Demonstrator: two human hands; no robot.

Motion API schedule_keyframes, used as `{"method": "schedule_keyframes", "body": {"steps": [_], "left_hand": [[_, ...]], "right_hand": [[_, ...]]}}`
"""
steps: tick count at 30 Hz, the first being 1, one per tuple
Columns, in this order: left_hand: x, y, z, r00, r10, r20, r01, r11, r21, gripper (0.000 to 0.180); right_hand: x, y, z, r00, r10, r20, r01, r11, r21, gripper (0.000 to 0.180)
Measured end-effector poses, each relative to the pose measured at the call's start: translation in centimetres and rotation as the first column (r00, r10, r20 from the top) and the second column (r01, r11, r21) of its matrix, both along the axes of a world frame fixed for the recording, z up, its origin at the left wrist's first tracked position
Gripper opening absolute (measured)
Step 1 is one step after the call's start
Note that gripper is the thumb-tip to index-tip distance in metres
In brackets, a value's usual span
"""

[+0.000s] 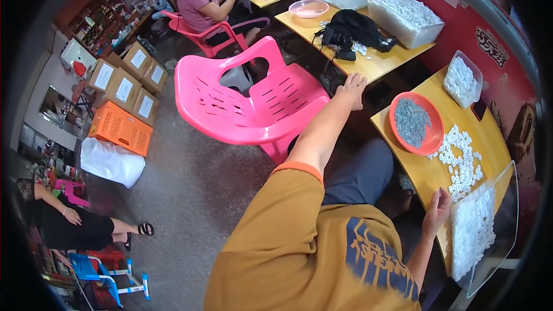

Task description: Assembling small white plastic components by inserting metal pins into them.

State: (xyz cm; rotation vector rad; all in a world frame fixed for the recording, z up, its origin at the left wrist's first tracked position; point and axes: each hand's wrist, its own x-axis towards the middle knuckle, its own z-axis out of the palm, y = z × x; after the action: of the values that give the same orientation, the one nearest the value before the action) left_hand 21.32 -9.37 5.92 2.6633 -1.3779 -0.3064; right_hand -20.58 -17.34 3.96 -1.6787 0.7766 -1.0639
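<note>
My left hand (352, 90) reaches forward over the corner of the farther yellow table (386, 68), its fingers stretched out near the edge and nothing seen in them. My right hand (439, 212) is at the front edge of the nearer yellow table (429, 175), with fingers curled together; whatever they may hold is hidden. Just beyond it, small white plastic pieces (461, 161) lie scattered. An orange-red bowl (441, 126) holds a heap of thin grey metal pins or screws (412, 124). A clear bin (514, 224) with many white pieces lies close to my right hand.
A pink plastic chair (219, 121) stands left of my arm. On the farther table are a black bag (357, 31), a pink bowl (308, 8) and a clear tub of white pieces (406, 17). Cartons (124, 89) and an orange crate (121, 126) stand left. Other people (199, 0) sit nearby.
</note>
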Motion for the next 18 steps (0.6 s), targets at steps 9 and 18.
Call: {"method": "schedule_keyframes", "body": {"steps": [9, 18], "left_hand": [[-0.37, 0.93, -0.44, 0.998, 0.025, 0.055, -0.024, 1.000, -0.019, 0.093], [-0.62, 0.29, -0.53, 0.994, 0.001, 0.114, -0.004, 1.000, 0.025, 0.098]], "right_hand": [[-0.09, -0.14, -0.33, 0.999, 0.020, 0.049, -0.022, 0.999, 0.043, 0.016], [-0.19, 0.06, -0.08, 0.995, -0.008, 0.100, 0.002, 0.998, 0.057, 0.016]]}}
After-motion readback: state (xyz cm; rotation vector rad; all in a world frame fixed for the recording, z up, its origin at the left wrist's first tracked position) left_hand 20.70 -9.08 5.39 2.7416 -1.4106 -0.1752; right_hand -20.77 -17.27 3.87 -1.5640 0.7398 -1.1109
